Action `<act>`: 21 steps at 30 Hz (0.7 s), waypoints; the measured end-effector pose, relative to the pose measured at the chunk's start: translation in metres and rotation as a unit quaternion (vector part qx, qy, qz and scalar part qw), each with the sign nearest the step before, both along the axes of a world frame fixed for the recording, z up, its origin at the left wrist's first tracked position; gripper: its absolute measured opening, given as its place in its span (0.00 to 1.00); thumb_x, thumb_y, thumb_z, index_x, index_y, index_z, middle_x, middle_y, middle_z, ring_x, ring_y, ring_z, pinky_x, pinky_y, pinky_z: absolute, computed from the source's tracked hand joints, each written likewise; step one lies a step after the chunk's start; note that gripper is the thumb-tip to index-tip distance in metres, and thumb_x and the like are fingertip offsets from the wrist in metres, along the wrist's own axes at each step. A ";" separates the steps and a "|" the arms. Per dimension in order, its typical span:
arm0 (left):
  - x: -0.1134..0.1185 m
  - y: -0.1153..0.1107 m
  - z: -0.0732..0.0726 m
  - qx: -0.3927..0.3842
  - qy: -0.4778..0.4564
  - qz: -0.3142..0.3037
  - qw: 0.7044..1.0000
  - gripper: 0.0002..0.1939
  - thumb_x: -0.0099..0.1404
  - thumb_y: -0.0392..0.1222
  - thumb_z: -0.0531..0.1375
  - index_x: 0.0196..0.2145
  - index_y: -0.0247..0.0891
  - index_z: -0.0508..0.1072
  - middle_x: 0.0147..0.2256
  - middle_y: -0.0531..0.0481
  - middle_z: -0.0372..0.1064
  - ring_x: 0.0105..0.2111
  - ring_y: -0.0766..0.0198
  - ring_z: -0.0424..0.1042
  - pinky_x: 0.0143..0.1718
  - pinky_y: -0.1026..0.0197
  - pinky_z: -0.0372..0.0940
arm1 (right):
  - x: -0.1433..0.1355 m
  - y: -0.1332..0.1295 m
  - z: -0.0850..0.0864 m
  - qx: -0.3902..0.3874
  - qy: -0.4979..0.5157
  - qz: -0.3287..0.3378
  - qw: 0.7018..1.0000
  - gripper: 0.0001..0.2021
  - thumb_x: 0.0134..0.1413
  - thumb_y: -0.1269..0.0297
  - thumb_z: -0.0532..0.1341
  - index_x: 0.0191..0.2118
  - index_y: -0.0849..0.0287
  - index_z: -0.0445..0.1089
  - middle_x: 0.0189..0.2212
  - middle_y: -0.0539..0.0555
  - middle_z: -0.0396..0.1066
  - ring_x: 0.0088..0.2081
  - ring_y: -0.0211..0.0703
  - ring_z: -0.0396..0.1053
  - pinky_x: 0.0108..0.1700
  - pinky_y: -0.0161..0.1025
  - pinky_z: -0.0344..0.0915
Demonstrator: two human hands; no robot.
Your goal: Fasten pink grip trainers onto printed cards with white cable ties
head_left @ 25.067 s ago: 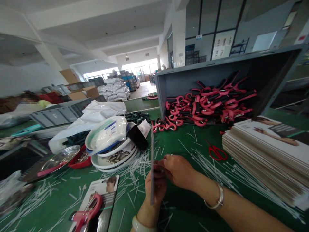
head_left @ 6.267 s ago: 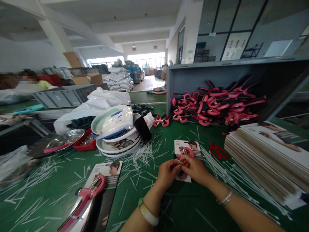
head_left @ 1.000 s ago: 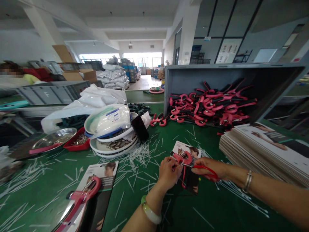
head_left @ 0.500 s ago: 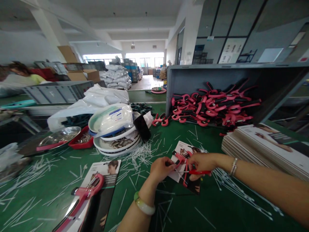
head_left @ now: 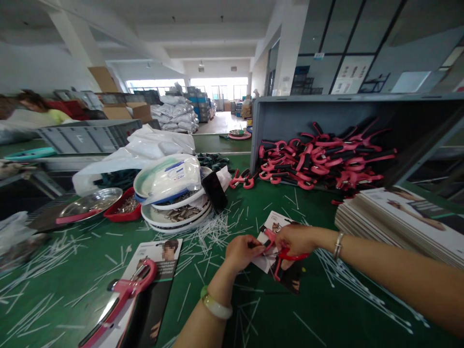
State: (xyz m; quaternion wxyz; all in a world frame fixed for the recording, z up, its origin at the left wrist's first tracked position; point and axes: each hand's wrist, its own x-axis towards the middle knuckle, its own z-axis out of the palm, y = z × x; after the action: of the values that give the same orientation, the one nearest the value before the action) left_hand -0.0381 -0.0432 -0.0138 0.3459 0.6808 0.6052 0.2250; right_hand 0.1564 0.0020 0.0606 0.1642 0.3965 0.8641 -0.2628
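Observation:
My left hand [head_left: 243, 252] is closed in a pinch at the left side of a printed card [head_left: 272, 220]. What its fingertips hold is too small to make out. On that card lies a pink-and-black plier-like tool [head_left: 269, 238], partly covered by my hands. My right hand [head_left: 295, 240] is closed around red-handled scissors [head_left: 297, 257] over the card; their blades are mostly hidden. Left of my arms, a second pink-and-black tool [head_left: 125, 290] rests on another printed card [head_left: 168, 263].
A grey crate [head_left: 254, 130] on its side holds many pink tools [head_left: 319, 154]. Printed cards are stacked [head_left: 357, 227] at right, near white cable ties [head_left: 362, 292]. Cut white strips [head_left: 210, 232] litter the green table. Stacked bowls [head_left: 145, 212] and a phone [head_left: 214, 192] stand behind.
My right hand has moved slightly left and turned over the pink tool, bringing the red scissor handles with it. My left hand stays pinched in nearly the same place.

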 end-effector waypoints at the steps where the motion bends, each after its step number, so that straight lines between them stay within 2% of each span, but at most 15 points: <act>1: 0.001 -0.001 0.001 0.000 0.002 -0.003 1.000 0.15 0.54 0.56 0.59 0.32 0.44 0.77 0.29 0.55 0.75 0.29 0.65 0.70 0.25 0.67 0.54 | 0.000 -0.003 0.000 0.009 0.003 0.006 1.000 0.13 0.35 0.56 0.68 0.26 0.58 0.72 0.18 0.45 0.62 0.20 0.32 0.56 0.22 0.30 0.51; 5: 0.002 -0.004 0.006 0.021 0.035 -0.002 0.999 0.14 0.57 0.54 0.58 0.34 0.45 0.77 0.31 0.54 0.76 0.31 0.63 0.71 0.27 0.66 0.56 | 0.008 -0.015 0.000 -0.034 0.050 0.028 0.998 0.08 0.39 0.61 0.66 0.24 0.60 0.70 0.18 0.45 0.60 0.21 0.31 0.55 0.23 0.29 0.51; 7: 0.003 -0.006 0.008 0.045 0.060 -0.002 0.997 0.14 0.59 0.54 0.56 0.36 0.45 0.77 0.33 0.52 0.75 0.32 0.62 0.72 0.29 0.65 0.58 | 0.022 -0.019 0.001 -0.078 0.085 0.015 0.993 0.11 0.40 0.59 0.66 0.25 0.61 0.69 0.18 0.44 0.59 0.20 0.30 0.54 0.23 0.29 0.50; 10: 0.001 -0.010 0.013 0.082 0.097 -0.046 0.991 0.15 0.59 0.53 0.58 0.38 0.44 0.76 0.35 0.49 0.73 0.33 0.61 0.71 0.33 0.63 0.60 | 0.055 -0.016 0.005 -0.119 0.119 -0.088 0.982 0.19 0.38 0.50 0.66 0.33 0.59 0.67 0.17 0.42 0.59 0.18 0.30 0.53 0.21 0.29 0.50; 11: -0.001 -0.012 0.015 0.092 0.108 -0.053 0.988 0.14 0.59 0.52 0.58 0.38 0.44 0.76 0.35 0.48 0.73 0.34 0.60 0.71 0.34 0.63 0.61 | 0.067 -0.014 0.006 -0.104 0.119 -0.136 0.978 0.21 0.39 0.48 0.65 0.35 0.59 0.67 0.17 0.42 0.60 0.17 0.30 0.54 0.20 0.29 0.50; 13: -0.010 -0.018 0.019 0.111 0.120 -0.035 0.986 0.12 0.60 0.48 0.58 0.39 0.44 0.76 0.37 0.48 0.72 0.37 0.60 0.71 0.37 0.62 0.62 | 0.090 -0.006 0.007 0.007 0.077 -0.229 0.970 0.19 0.44 0.48 0.62 0.35 0.59 0.67 0.17 0.45 0.64 0.17 0.33 0.59 0.20 0.30 0.52; 15: -0.030 -0.029 0.024 0.139 0.108 0.014 0.984 0.13 0.62 0.47 0.56 0.40 0.42 0.75 0.38 0.47 0.72 0.38 0.60 0.71 0.39 0.62 0.63 | 0.108 0.002 0.004 0.138 0.002 -0.280 0.950 0.14 0.49 0.53 0.59 0.36 0.60 0.69 0.21 0.51 0.69 0.22 0.39 0.66 0.24 0.32 0.57; 17: -0.062 -0.045 0.027 0.165 0.087 0.072 0.980 0.17 0.63 0.51 0.53 0.40 0.41 0.75 0.39 0.47 0.72 0.38 0.60 0.72 0.39 0.61 0.65 | 0.117 0.010 -0.003 0.210 -0.048 -0.295 0.931 0.10 0.51 0.62 0.58 0.37 0.62 0.70 0.30 0.58 0.74 0.32 0.45 0.71 0.30 0.35 0.60; 19: -0.104 -0.068 0.026 0.179 0.092 0.142 0.969 0.18 0.60 0.55 0.54 0.39 0.43 0.75 0.40 0.48 0.73 0.38 0.57 0.72 0.40 0.58 0.66 | 0.120 0.018 -0.011 0.226 -0.065 -0.307 0.922 0.10 0.51 0.68 0.56 0.38 0.65 0.72 0.37 0.65 0.73 0.38 0.51 0.72 0.34 0.38 0.61; 21: -0.147 -0.093 0.020 0.180 0.126 0.249 0.943 0.17 0.57 0.57 0.55 0.39 0.49 0.75 0.41 0.52 0.74 0.39 0.55 0.73 0.38 0.57 0.68 | 0.118 0.026 -0.019 0.227 -0.084 -0.323 0.915 0.11 0.51 0.72 0.55 0.38 0.68 0.73 0.38 0.69 0.73 0.39 0.54 0.72 0.35 0.40 0.62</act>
State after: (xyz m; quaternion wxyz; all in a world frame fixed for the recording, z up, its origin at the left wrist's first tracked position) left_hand -0.1850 -0.1363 0.0061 0.0720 0.5822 0.7433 0.3215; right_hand 0.2749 0.0279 0.0417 0.0480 0.7014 0.7082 -0.0643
